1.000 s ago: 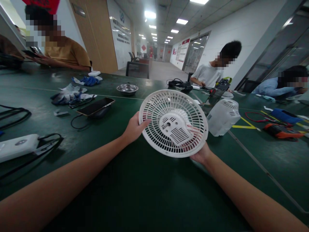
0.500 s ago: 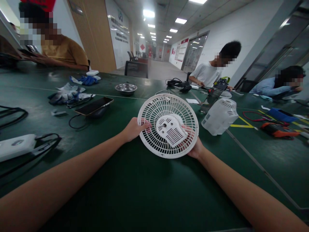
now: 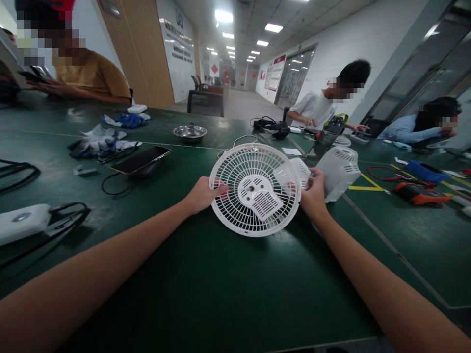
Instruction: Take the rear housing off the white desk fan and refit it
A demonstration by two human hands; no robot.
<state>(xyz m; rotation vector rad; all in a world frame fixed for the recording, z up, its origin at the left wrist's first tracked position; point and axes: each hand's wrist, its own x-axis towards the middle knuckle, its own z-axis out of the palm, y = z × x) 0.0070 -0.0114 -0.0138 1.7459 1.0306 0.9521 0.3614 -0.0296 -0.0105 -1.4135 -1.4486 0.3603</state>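
My left hand (image 3: 206, 195) grips the left rim of a round white fan grille (image 3: 235, 215), its thumb over the slats. A vented white motor housing (image 3: 265, 203) sits at the centre of the grille, which is tilted toward me. Behind its right edge, my right hand (image 3: 313, 193) is closed on a white plastic part (image 3: 300, 171), partly hidden by the grille. Just right of that hand, a larger white plastic housing (image 3: 339, 171) stands on the green table (image 3: 221, 289). A thin white cord (image 3: 245, 137) loops behind the grille.
A phone (image 3: 142, 160), gloves (image 3: 97, 142) and a metal bowl (image 3: 190, 132) lie at the left and back. A white power strip (image 3: 24, 220) is far left. At right are an orange meter (image 3: 419, 194) and blue case (image 3: 427, 172). Several people sit around the table.
My right hand has moved from behind the grille to its right, with a white plastic part now showing in it. My left hand still holds the rim. More cord shows behind the grille.
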